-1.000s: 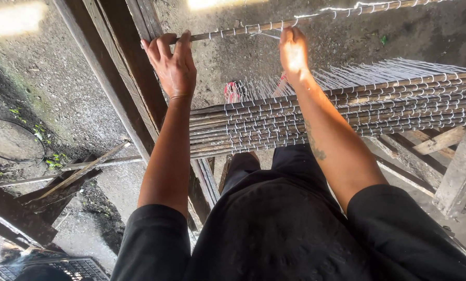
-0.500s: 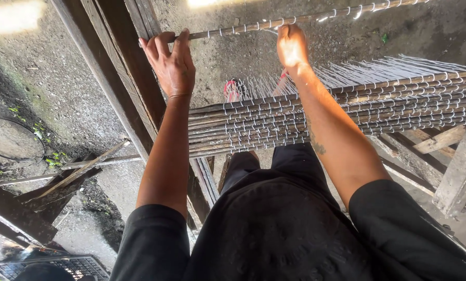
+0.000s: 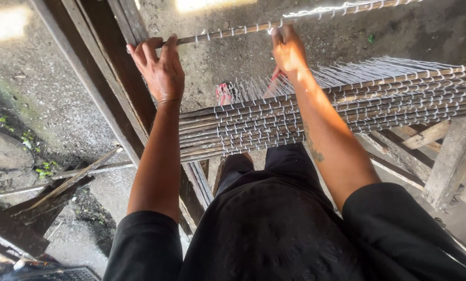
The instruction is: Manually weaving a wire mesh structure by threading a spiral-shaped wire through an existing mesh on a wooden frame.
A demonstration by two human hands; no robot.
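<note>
1. Two bare hands reach up to one thin dark slat [image 3: 233, 30] that runs across the top of the view from about ten o'clock to two o'clock, white cord knotted round it at intervals.
2. Left hand [image 3: 160, 70] — at eleven o'clock — is loosely open, fingers spread and slightly curled, with the fingertips [image 3: 151, 43] hooked over the slat near its end; the palm faces away from the camera.
3. Right hand [image 3: 289, 51], at about one o'clock, has its fingers drawn together and laid on the same slat where the cord is tied; whether it pinches the cord or only presses the slat, I cannot tell.
4. Well apart along the slat, the hands do not touch each other.
5. Just below the hands, at the centre and out to three o'clock, lies a mat of bound slats [image 3: 306, 114], many dark strips packed side by side and laced with white cord — the right forearm crosses over it.
6. White strands [image 3: 358, 73] fan from the mat toward the loose slat at one to two o'clock.
7. A dark wooden beam [image 3: 103, 67] slants from twelve down to seven o'clock, behind the left arm.
8. Rough concrete floor [image 3: 46, 104] fills the nine o'clock side.
</note>
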